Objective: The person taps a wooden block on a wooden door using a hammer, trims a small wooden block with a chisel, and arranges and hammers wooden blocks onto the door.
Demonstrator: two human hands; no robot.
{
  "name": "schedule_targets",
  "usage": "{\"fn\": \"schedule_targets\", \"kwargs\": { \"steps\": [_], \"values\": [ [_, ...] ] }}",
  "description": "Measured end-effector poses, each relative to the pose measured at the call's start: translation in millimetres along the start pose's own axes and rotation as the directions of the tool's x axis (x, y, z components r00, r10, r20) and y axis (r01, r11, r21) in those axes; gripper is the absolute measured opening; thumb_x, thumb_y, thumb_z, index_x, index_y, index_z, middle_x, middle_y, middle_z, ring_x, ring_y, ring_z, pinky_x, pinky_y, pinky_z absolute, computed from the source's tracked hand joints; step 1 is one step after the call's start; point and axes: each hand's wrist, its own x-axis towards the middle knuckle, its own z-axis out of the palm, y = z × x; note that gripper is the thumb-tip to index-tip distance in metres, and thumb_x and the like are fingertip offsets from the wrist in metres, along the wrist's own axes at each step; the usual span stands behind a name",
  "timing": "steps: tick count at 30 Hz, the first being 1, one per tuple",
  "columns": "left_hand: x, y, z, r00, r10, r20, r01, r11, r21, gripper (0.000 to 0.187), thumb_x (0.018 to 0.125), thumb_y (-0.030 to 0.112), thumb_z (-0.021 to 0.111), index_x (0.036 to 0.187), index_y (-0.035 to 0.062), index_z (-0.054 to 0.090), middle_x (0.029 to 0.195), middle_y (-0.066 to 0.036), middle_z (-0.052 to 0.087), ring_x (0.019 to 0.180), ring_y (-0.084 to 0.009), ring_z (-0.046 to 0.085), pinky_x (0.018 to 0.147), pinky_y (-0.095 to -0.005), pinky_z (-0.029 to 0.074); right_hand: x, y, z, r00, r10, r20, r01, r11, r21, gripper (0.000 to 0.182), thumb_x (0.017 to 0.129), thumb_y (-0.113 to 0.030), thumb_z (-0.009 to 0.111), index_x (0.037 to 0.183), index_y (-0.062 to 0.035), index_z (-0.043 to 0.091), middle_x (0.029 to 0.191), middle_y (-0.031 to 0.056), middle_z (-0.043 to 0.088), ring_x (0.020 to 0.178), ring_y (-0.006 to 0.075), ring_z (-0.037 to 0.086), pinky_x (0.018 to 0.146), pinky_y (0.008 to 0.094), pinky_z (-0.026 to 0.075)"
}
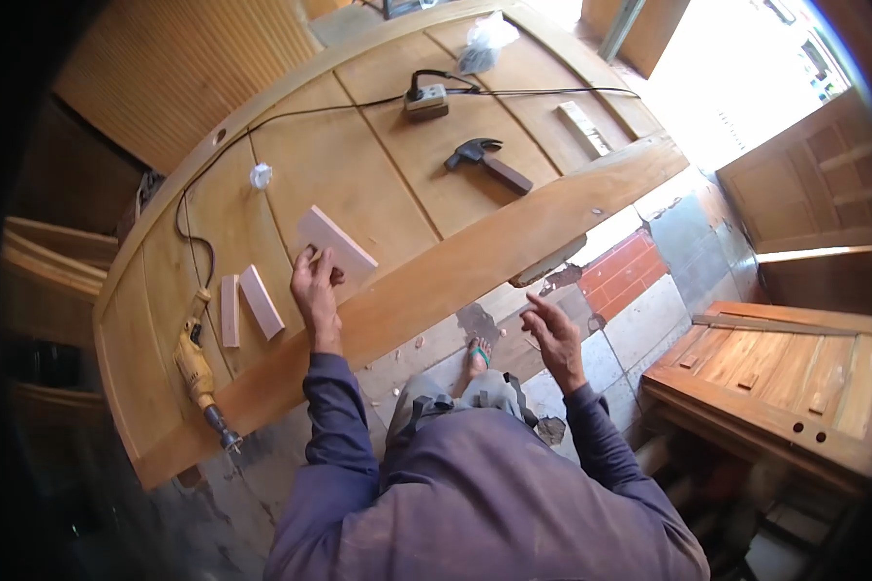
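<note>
My left hand (317, 290) is at a pale rectangular wood piece (337, 240) on the large wooden door panel (368, 174), its fingers pressed against the near edge of the piece. My right hand (554, 339) hangs over the floor beyond the panel's front edge, fingers apart and holding nothing. Left of my left hand lie two narrow wood strips, one (262, 302) slanted and one (230, 311) nearly upright in view. A yellow power drill (195, 368) rests at the panel's left end. A claw hammer (489, 165) lies farther right.
A power strip (426, 102) with a black cable crosses the panel, near a plastic bag (485, 44). A white roll (261, 175) and a light block (583, 129) also lie there. Another wooden door (765, 378) stands at the right, above the tiled floor (639, 320).
</note>
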Motion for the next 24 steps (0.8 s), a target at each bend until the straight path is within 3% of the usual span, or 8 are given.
{"fn": "schedule_targets", "kwargs": {
  "steps": [4, 5, 7, 10, 11, 14, 20, 24],
  "values": [
    [29, -37, 9, 0.995, -0.013, 0.103, -0.003, 0.988, 0.153, 0.037, 0.098, 0.022, 0.076, 0.126, -0.0007, 0.068, 0.083, -0.004, 0.069, 0.07, -0.0112, 0.063, 0.063, -0.0281, 0.052, 53, -29, 18, 0.971, -0.227, 0.075, 0.231, 0.972, -0.038, 0.039, 0.098, -0.016, 0.077, 0.135, -0.0054, 0.07, 0.1, 0.0073, 0.076, 0.087, 0.0126, 0.071, 0.076, 0.0286, 0.057],
    [30, -32, 12, 0.994, -0.048, 0.099, 0.012, 0.944, 0.331, 0.038, 0.096, 0.023, 0.078, 0.125, 0.0005, 0.068, 0.084, -0.006, 0.07, 0.073, -0.0143, 0.065, 0.065, -0.0308, 0.053, 63, -40, 26, 0.948, -0.302, 0.103, 0.31, 0.949, -0.066, 0.04, 0.097, -0.015, 0.078, 0.135, -0.0054, 0.07, 0.1, 0.0078, 0.076, 0.087, 0.0136, 0.071, 0.075, 0.029, 0.057],
    [30, -18, 14, 0.989, -0.121, 0.084, 0.038, 0.761, 0.647, 0.04, 0.092, 0.027, 0.081, 0.122, 0.0028, 0.07, 0.087, -0.01, 0.071, 0.078, -0.0207, 0.069, 0.07, -0.0363, 0.055, 77, -60, 47, 0.915, -0.374, 0.15, 0.39, 0.917, -0.09, 0.041, 0.091, -0.011, 0.082, 0.131, -0.0074, 0.072, 0.098, 0.0088, 0.074, 0.085, 0.0175, 0.071, 0.072, 0.031, 0.056],
    [33, 7, 14, 0.982, -0.001, 0.191, -0.17, 0.451, 0.876, 0.046, 0.088, 0.033, 0.084, 0.122, 0.0058, 0.07, 0.091, -0.014, 0.072, 0.088, -0.0317, 0.071, 0.08, -0.043, 0.056, 88, -77, 84, 0.878, -0.416, 0.236, 0.457, 0.876, -0.157, 0.038, 0.089, -0.011, 0.083, 0.126, -0.0095, 0.075, 0.097, 0.0088, 0.074, 0.084, 0.0203, 0.071, 0.073, 0.0328, 0.057],
    [36, 17, 16, 0.985, 0.004, 0.173, -0.157, 0.446, 0.881, 0.04, 0.09, 0.032, 0.081, 0.12, 0.0079, 0.071, 0.102, -0.015, 0.072, 0.1, -0.0369, 0.068, 0.087, -0.0458, 0.054, 93, -80, 99, 0.854, -0.463, 0.239, 0.506, 0.845, -0.174, 0.036, 0.087, -0.013, 0.085, 0.122, -0.0115, 0.076, 0.096, 0.009, 0.074, 0.084, 0.025, 0.071, 0.075, 0.0362, 0.057],
    [57, -2, 16, 0.875, 0.438, 0.208, -0.43, 0.503, 0.749, 0.035, 0.094, 0.028, 0.077, 0.122, 0.0082, 0.071, 0.113, -0.015, 0.07, 0.106, -0.0361, 0.066, 0.093, -0.0462, 0.053, 109, -81, 135, 0.756, -0.558, 0.343, 0.65, 0.701, -0.294, 0.03, 0.088, -0.019, 0.083, 0.117, -0.0117, 0.077, 0.101, 0.0074, 0.074, 0.095, 0.0278, 0.069, 0.086, 0.0408, 0.055],
    [73, -20, 10, 0.766, 0.457, 0.452, -0.628, 0.378, 0.68, 0.035, 0.094, 0.023, 0.075, 0.127, 0.0098, 0.071, 0.122, -0.013, 0.067, 0.114, -0.0333, 0.061, 0.103, -0.0444, 0.049, 134, -73, 173, 0.753, -0.49, 0.44, 0.652, 0.646, -0.397, 0.024, 0.09, -0.031, 0.078, 0.11, -0.0166, 0.078, 0.102, 0.0041, 0.071, 0.103, 0.0278, 0.063, 0.094, 0.0422, 0.047],
    [69, -19, 5, 0.832, 0.394, 0.392, -0.548, 0.469, 0.693, 0.034, 0.096, 0.025, 0.074, 0.127, 0.0104, 0.073, 0.124, -0.013, 0.066, 0.117, -0.034, 0.059, 0.102, -0.0452, 0.049, 136, -71, 173, 0.775, -0.46, 0.433, 0.622, 0.68, -0.389, 0.022, 0.089, -0.03, 0.079, 0.107, -0.0174, 0.079, 0.102, 0.0037, 0.071, 0.101, 0.0267, 0.064, 0.091, 0.042, 0.048]
  ]
}}
